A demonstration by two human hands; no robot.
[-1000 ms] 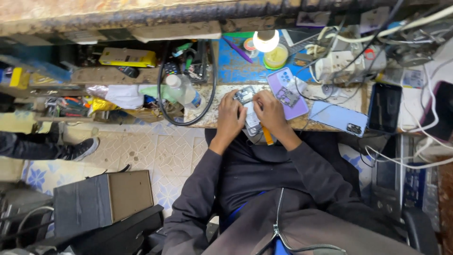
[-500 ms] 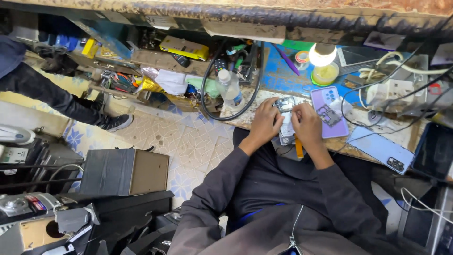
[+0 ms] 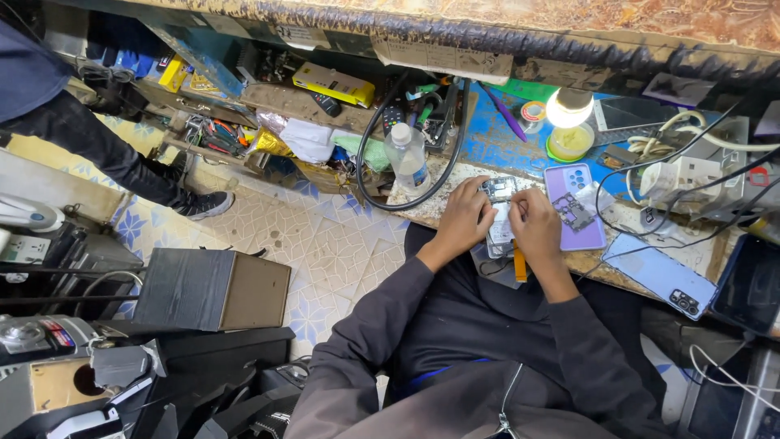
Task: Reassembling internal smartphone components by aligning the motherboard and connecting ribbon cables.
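Note:
My left hand [image 3: 465, 217] grips the left side of an opened phone [image 3: 499, 213] lying at the front edge of the workbench [image 3: 617, 260]. My right hand [image 3: 535, 222] rests on the phone's right side, fingers curled over it. An orange-handled tool [image 3: 519, 264] pokes out below my right hand; which hand holds it is unclear. A purple phone back cover [image 3: 573, 205] with a metal frame part on it lies just right of my right hand.
A lit lamp [image 3: 569, 110] stands at the back of the bench. A clear plastic bottle [image 3: 406, 154] and a black cable loop [image 3: 370, 162] lie left of the phone. A blue phone [image 3: 660, 275] and white power strip [image 3: 686, 179] lie right. Another person's leg [image 3: 106, 154] stands at left.
The view has swung left and down, so the bench and my hands sit further right in frame. Both hands stay on the opened phone.

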